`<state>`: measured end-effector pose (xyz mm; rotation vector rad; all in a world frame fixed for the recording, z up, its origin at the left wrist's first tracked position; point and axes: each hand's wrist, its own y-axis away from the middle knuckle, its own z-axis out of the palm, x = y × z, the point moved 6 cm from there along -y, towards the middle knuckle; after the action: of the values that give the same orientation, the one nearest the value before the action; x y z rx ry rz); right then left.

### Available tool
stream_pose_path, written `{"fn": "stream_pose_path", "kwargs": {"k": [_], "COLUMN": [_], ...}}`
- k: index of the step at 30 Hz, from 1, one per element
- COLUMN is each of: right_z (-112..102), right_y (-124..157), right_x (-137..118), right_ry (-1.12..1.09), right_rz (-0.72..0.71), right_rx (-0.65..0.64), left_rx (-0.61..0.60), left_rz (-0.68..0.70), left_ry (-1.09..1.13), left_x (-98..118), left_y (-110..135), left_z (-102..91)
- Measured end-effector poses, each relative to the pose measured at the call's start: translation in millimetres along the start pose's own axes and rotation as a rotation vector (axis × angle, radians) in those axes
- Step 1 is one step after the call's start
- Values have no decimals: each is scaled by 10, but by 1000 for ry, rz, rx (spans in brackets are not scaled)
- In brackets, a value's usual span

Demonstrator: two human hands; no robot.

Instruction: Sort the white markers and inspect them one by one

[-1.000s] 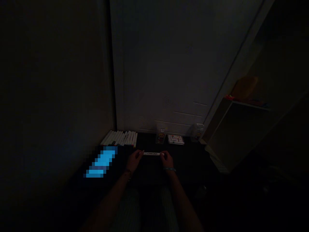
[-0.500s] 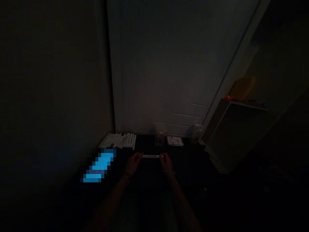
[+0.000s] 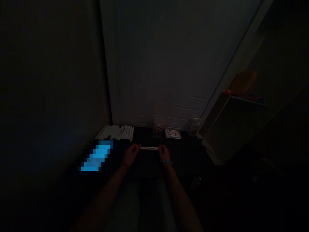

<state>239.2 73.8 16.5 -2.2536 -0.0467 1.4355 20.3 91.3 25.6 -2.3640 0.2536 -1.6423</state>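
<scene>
A slim white marker (image 3: 149,148) with dark print lies level between my two hands, over the dark tabletop (image 3: 149,167). My left hand (image 3: 131,152) is closed on its left end. Fingers of my right hand (image 3: 164,152) are wrapped round the other end, and a light band circles that wrist. Beyond my left hand, a row of several white markers (image 3: 117,132) lies side by side. The room is very dark, so fine finger detail is hard to make out.
A glowing, pixelated blue screen (image 3: 96,158) lies left of my hands. Along the back stand a clear container (image 3: 158,130), a flat printed case (image 3: 173,133) and another clear container (image 3: 194,127). A shelf unit (image 3: 231,125) rises at the right; a wall (image 3: 156,64) closes the back.
The whole view has shifted, so everything sits slightly higher and further left in the picture. Both hands keep hold of the marker's ends.
</scene>
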Motion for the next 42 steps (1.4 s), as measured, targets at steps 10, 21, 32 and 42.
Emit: {"fn": "stream_pose_path", "kwargs": {"k": [10,21,32,42], "right_z": [-10,-18,-14,-9], "right_y": [-16,8,4,-17], "right_x": [10,-41,-22,-9], "right_ry": [-28,-64,-28,69], "right_rz": [29,48,59,42], "right_rx": [-15,1,3,21], "left_rx": [19,6,0,-6], "left_rz": [1,4,2,6], "left_ry": [-71,-32,-88,-125], "left_x": [-35,24,77,77], "left_y": [-10,17,32,37], "left_z": [-11,10,-14,12]}}
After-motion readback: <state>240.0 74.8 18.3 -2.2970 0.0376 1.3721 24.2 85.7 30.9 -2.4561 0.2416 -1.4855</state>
